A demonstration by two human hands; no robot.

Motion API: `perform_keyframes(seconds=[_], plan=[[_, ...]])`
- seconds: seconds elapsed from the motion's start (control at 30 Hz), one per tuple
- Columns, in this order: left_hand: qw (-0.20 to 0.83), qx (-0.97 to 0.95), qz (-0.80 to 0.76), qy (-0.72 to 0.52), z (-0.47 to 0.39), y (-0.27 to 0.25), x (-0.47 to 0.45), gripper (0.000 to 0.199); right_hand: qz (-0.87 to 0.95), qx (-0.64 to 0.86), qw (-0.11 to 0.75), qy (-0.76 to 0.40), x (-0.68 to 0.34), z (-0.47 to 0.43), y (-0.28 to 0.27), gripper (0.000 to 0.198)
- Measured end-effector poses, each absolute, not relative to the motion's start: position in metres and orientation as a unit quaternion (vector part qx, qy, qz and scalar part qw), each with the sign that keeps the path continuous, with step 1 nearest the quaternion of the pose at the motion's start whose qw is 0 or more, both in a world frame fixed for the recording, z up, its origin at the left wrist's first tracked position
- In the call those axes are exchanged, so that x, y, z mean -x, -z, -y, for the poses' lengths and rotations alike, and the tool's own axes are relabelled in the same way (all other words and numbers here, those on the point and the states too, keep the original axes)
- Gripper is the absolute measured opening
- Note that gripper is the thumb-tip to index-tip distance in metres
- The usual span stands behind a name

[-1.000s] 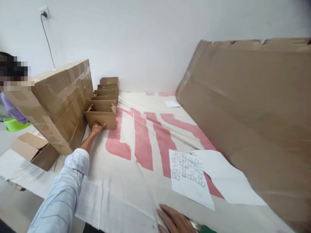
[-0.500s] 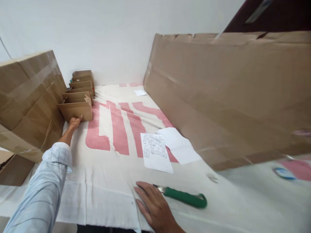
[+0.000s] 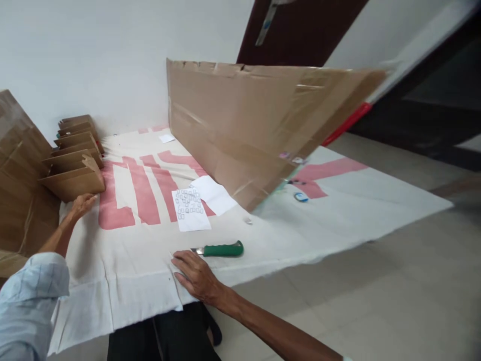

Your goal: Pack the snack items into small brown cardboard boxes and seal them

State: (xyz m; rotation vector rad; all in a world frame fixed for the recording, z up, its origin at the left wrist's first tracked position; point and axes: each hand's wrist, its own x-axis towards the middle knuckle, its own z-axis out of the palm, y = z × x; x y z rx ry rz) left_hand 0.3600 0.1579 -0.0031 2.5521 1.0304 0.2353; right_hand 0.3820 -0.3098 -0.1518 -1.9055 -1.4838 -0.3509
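My left hand (image 3: 84, 204) is by the lower front edge of the nearest small cardboard box (image 3: 75, 184), with fingers extended and nothing visible in them. Its fingertips look close to the cardboard; whether they touch it I cannot tell. That box has its flap up and heads a row of several small cardboard boxes (image 3: 77, 140) running back to the wall. My right hand (image 3: 195, 275) rests open on the cloth-covered table (image 3: 143, 255), fingers spread. Just beyond its knuckles lies a knife with a green handle (image 3: 224, 249), its blade tip close to the hand.
A large cardboard box (image 3: 22, 175) stands on the left. Across the table leans a big cardboard panel (image 3: 240, 120). Between them lie a paper with drawn squares (image 3: 191, 210) and a blank white sheet (image 3: 216, 195). A tape roll (image 3: 300, 197) lies to the right.
The view has swung right, so more of the table's right side and the floor shows. My left hand has shifted to the box's right lower corner. My right hand stays beside the knife.
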Motion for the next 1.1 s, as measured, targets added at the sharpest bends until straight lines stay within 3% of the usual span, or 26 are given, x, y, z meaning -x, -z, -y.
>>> perform_keyframes(seconds=[0.2,0.5,0.87,1.1], plan=[[0.177,-0.957,-0.221,-0.066,-0.070,0.020,-0.353,0.025,0.449,0.839,0.269,0.147,-0.425,0.360,0.142,0.034],[0.166,-0.985,-0.035,-0.039,0.113,0.088,-0.347,0.040,0.307,0.941,0.132,-0.051,-0.543,0.352,0.094,0.055],[0.062,-0.996,-0.032,-0.052,0.151,0.108,-0.362,0.042,0.207,0.967,0.137,-0.051,-0.533,0.319,0.100,0.056],[0.098,-0.993,-0.031,-0.050,0.168,0.104,-0.367,0.037,0.216,0.967,0.137,-0.009,-0.527,0.335,0.078,0.044]])
